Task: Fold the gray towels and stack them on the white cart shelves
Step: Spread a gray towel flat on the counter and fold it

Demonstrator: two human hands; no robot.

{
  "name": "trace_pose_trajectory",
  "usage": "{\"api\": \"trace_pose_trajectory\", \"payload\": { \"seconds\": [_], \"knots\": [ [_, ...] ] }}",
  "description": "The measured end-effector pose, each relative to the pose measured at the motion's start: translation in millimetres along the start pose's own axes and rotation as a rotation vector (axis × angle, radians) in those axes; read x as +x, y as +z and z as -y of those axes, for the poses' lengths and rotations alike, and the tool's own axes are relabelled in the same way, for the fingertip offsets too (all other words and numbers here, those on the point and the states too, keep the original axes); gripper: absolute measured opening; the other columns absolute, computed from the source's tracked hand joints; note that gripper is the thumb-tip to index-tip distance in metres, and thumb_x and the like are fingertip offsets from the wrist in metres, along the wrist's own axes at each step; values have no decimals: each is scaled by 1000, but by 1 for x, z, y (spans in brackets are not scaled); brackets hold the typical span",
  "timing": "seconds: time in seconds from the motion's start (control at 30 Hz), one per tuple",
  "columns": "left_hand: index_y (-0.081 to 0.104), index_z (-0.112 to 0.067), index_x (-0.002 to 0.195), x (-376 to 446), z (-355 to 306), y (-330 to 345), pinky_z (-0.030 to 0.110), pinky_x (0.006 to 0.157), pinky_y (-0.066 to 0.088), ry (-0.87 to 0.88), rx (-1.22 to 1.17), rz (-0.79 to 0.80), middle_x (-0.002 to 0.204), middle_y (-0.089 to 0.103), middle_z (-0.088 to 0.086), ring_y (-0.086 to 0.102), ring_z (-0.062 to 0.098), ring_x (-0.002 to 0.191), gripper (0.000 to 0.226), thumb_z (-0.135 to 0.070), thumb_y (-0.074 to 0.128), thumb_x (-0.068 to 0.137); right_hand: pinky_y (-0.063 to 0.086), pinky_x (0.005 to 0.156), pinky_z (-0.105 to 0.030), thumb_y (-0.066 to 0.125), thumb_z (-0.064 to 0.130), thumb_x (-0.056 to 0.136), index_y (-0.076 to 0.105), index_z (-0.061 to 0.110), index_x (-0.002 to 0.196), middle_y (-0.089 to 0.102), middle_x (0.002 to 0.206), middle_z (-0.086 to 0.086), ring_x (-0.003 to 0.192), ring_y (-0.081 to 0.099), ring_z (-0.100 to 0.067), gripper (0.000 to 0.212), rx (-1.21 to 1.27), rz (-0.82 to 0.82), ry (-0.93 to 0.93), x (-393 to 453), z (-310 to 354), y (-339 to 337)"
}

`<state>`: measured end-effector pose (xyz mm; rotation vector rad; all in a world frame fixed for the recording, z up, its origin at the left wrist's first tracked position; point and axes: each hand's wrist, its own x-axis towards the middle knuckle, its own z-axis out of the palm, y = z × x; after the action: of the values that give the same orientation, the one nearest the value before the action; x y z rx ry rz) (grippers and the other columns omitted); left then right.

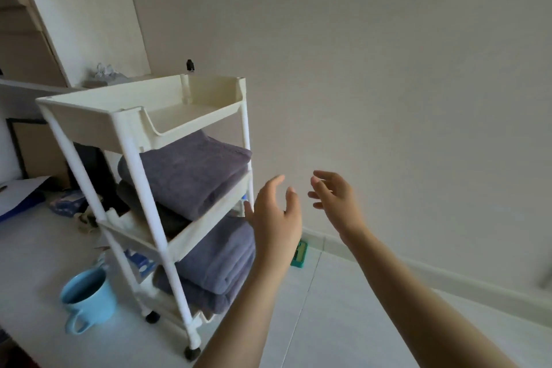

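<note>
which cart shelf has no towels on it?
The top shelf of the white cart: its tray shows bare. The middle shelf and bottom shelf each hold folded gray towels.

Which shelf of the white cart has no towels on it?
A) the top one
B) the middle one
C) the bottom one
A: the top shelf looks bare, while folded gray towels lie on the middle shelf and on the bottom shelf.
</note>
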<state>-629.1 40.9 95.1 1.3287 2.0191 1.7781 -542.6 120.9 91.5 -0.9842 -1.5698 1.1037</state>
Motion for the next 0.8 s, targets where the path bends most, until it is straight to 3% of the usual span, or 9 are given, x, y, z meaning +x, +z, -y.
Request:
{"api": "trace_pose_trajectory", "payload": {
  "seconds": [0.1, 0.2, 0.3, 0.4, 0.5, 0.67, 0.8],
  "knots": [
    [61, -18, 111, -28, -17, 30, 28, 97, 45, -65, -180, 197, 112, 66, -3, 60, 9, 102, 19, -20, 53, 94, 53, 74, -34, 53, 23, 95, 59, 15, 110, 66, 101, -1, 85, 67, -15, 19, -99, -130, -22, -31, -12, -54],
    [61, -27, 93, -68, -35, 72, 32, 85, 52, -100, -247, 447, 97, 70, -1, 67, 17, 90, 10, -33, 54, 89, 53, 74, -37, 53, 24, 94, 60, 19, 103, 66, 93, 8, 79, 67, -11, 12, -161, -247, 18, -73, -29, -119],
    [61, -26, 86, -118, -52, 116, 30, 77, 52, -164, -285, 716, 86, 70, -1, 69, 14, 75, 11, -27, 53, 94, 52, 70, -33, 54, 23, 93, 60, 26, 94, 67, 85, 10, 72, 66, -6, 7, -217, -407, 52, -121, -49, -183],
    [65, -11, 93, -169, -66, 151, 17, 66, 50, -250, -341, 903, 80, 69, -1, 67, 8, 64, 18, -22, 51, 95, 51, 67, -30, 55, 21, 93, 62, 23, 94, 67, 81, 10, 69, 65, -7, 7, -286, -499, 138, -172, -66, -235],
    [65, -11, 92, -245, -92, 198, 22, 69, 49, -297, -307, 1140, 81, 69, -1, 66, 7, 64, 19, -22, 50, 95, 50, 65, -32, 55, 21, 93, 61, 25, 91, 67, 80, 7, 68, 66, -11, 8, -329, -641, 251, -242, -95, -308],
    [62, -18, 83, -350, -123, 260, 21, 64, 46, -354, -262, 1403, 77, 66, -1, 63, 9, 62, 21, -20, 46, 97, 51, 69, -34, 56, 20, 92, 64, 19, 95, 67, 79, 4, 70, 65, -14, 9, -390, -852, 445, -339, -129, -396],
    [60, -16, 81, -411, -137, 298, 17, 57, 42, -365, -221, 1527, 75, 63, 2, 61, 9, 59, 22, -19, 45, 97, 51, 76, -31, 58, 24, 90, 65, 23, 93, 69, 82, 6, 78, 66, -13, 8, -445, -977, 576, -396, -144, -443]
  ]
}}
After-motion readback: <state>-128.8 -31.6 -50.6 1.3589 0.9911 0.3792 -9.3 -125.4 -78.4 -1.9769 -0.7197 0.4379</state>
